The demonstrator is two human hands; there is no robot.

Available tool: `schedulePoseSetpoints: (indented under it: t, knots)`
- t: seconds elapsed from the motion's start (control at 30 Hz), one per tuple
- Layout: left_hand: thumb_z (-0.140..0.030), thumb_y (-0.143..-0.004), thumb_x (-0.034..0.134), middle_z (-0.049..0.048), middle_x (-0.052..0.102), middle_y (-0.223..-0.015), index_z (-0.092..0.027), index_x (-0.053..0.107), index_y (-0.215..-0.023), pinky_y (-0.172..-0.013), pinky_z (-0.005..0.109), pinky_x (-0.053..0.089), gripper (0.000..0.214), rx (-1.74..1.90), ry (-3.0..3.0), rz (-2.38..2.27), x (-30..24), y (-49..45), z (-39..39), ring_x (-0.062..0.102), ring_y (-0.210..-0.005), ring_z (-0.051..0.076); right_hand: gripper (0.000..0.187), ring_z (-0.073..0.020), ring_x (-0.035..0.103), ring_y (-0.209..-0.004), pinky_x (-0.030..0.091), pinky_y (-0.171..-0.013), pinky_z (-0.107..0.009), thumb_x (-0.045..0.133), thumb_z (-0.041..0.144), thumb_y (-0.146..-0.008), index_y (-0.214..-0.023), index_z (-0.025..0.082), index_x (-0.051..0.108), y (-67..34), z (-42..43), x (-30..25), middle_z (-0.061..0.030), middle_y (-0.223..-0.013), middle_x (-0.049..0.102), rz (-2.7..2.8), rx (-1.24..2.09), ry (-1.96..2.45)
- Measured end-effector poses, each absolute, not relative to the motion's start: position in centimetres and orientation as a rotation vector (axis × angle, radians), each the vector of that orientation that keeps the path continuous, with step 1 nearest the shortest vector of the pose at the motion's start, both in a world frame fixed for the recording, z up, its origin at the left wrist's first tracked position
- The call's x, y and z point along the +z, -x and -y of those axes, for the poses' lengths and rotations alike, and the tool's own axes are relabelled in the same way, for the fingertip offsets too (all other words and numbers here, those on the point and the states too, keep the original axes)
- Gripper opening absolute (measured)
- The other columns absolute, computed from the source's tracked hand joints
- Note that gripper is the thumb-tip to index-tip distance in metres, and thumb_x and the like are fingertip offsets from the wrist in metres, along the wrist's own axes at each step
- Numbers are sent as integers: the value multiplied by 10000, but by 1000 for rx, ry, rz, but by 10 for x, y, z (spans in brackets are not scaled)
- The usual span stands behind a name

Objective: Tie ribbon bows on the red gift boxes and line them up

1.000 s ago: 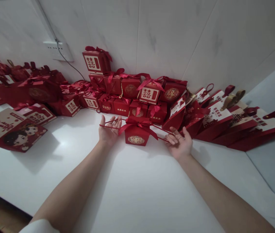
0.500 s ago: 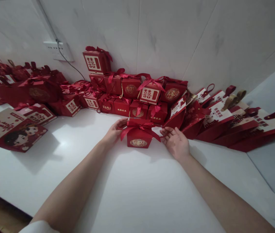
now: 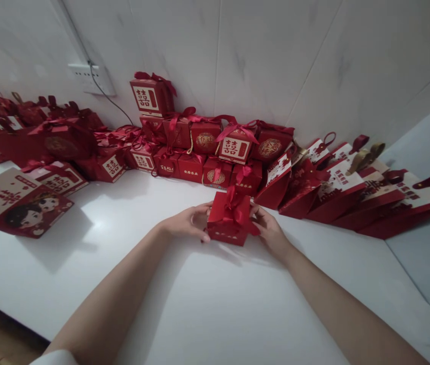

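Note:
A small red gift box stands on the white table in front of me, set slightly askew. Its near side carries gold lettering. A red ribbon bow is tied over its top, with one tail hanging toward the right. My left hand grips the left side, thumb by the lower front corner and fingers partly hidden behind. On the right side, my right hand holds the box with curled fingers, close to the ribbon's tail.
Behind it, red gift boxes are stacked against the tiled wall. Triangular red-and-white boxes with loops lean in a row at right. A larger box with cartoon figures sits at left. A cable hangs from the wall socket.
The gift box has turned, so lettering replaces the round gold emblem on its near side, and has shifted a little right. My hands have moved from the bow's ends to the box's sides.

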State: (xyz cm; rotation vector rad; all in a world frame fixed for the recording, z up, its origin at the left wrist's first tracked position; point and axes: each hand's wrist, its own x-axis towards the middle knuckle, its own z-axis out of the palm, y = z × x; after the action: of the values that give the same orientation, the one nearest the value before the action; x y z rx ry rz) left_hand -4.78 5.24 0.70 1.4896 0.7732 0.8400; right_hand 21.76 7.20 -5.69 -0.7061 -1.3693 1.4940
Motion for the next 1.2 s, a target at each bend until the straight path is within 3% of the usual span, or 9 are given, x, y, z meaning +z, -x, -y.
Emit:
schedulePoseSetpoints:
  t: [0.1,0.17,0.3,0.5,0.57,0.67,0.73,0.93,1.2]
  knots:
    - [-193,-534,867,118,672,-1066,-198,719,-748,-1001,435,434,260,794,-1574,-762,6,55,-54,610,-1120,351,272,-235,364,-1406,340,-1118,-388,734,482,-805,-954,270,653,-217,-73,-60,-34,-1437,502,1367,1442,756]
    - [-254,-595,846,113,650,-1068,-193,691,-802,-958,416,445,266,794,-1638,-795,-1,57,-56,606,-1062,324,327,-227,310,-1447,276,-1168,-426,660,501,-864,-1115,291,652,-217,-74,-64,-32,-1447,507,1331,1471,746]
    - [-272,-555,893,96,596,-1154,-193,590,-1026,-932,392,435,565,865,-1746,-920,-18,53,-57,559,-1067,288,501,-255,351,-1432,280,-1177,-457,654,546,-850,-1283,306,573,-216,-74,-66,-34,-1479,484,1341,1511,666]
    - [-362,-587,895,82,576,-1116,-205,476,-1030,-900,394,443,630,1010,-1684,-940,-33,47,-60,576,-1046,272,361,-307,431,-1370,351,-1126,-470,549,610,-898,-981,269,633,-217,-69,-55,-25,-1474,487,1491,1507,650]
    - [-368,-559,912,99,567,-1164,-235,426,-1196,-931,420,444,812,1051,-1688,-910,-36,48,-62,580,-1097,298,394,-313,471,-1331,382,-1102,-463,613,599,-863,-1071,265,623,-215,-67,-53,-47,-1471,489,1560,1514,632]
    - [-465,-595,883,141,559,-1254,-265,256,-1431,-992,476,432,1065,1068,-1683,-849,-38,49,-65,564,-1181,345,657,-296,507,-1290,404,-1087,-456,774,512,-758,-1315,280,514,-209,-65,-53,-76,-1439,513,1668,1430,677]
    - [-584,-671,794,161,545,-1317,-229,320,-1428,-1014,491,425,960,1073,-1674,-825,-39,48,-66,545,-1217,365,691,-284,534,-1250,404,-1085,-466,793,483,-745,-1335,273,502,-204,-64,-55,-89,-1362,569,1711,1322,735]
    - [-717,-874,437,153,568,-1341,-161,498,-1311,-1073,506,381,710,1129,-1684,-987,-45,46,-66,508,-1261,357,347,-263,570,-1155,409,-1071,-455,662,519,-855,-1069,246,668,-201,-66,-60,-80,-1191,629,1802,1168,721]
    - [-731,-827,510,141,561,-1374,-155,494,-1314,-1050,463,414,755,1099,-1767,-993,-42,44,-62,522,-1251,348,390,-288,549,-1194,416,-1066,-472,642,474,-857,-1170,243,654,-201,-62,-60,-107,-1260,593,1828,1004,703]
